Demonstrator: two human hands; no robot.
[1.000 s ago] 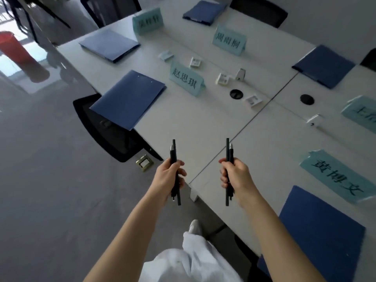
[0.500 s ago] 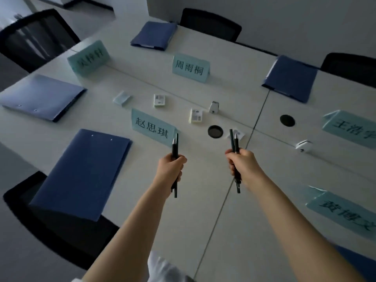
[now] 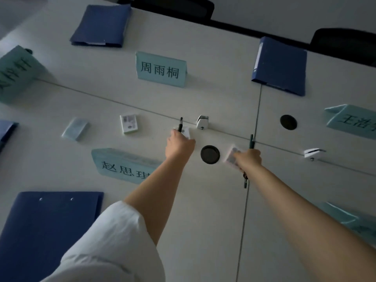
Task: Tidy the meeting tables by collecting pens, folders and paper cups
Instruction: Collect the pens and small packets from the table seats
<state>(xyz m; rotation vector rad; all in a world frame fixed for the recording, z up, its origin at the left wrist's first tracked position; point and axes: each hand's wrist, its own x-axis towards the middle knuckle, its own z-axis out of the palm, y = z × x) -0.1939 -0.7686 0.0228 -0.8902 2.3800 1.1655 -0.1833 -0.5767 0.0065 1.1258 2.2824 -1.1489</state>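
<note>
My left hand (image 3: 179, 145) is stretched over the middle of the white table (image 3: 203, 210), closed around a black pen (image 3: 180, 124) whose tip sticks up; its fingers rest on a small white card (image 3: 187, 132). My right hand (image 3: 249, 158) grips two black pens (image 3: 251, 141) and touches another small card (image 3: 231, 157), which is blurred. Blue folders lie at the near left (image 3: 46, 231), far left (image 3: 102, 25) and far right (image 3: 281, 66).
Teal name cards stand at the centre back (image 3: 161, 69), near left (image 3: 124, 165), far left (image 3: 14, 74) and right (image 3: 354, 121). Two black cable holes (image 3: 210, 154) (image 3: 288, 122), two white clips (image 3: 202, 121) (image 3: 313, 153) and small cards (image 3: 128, 123) (image 3: 75, 128) dot the middle. Black chairs stand behind.
I have leaned in over the table. Both hands, still holding their pens, reached forward from the near edge to the small cards beside the cable hole.
</note>
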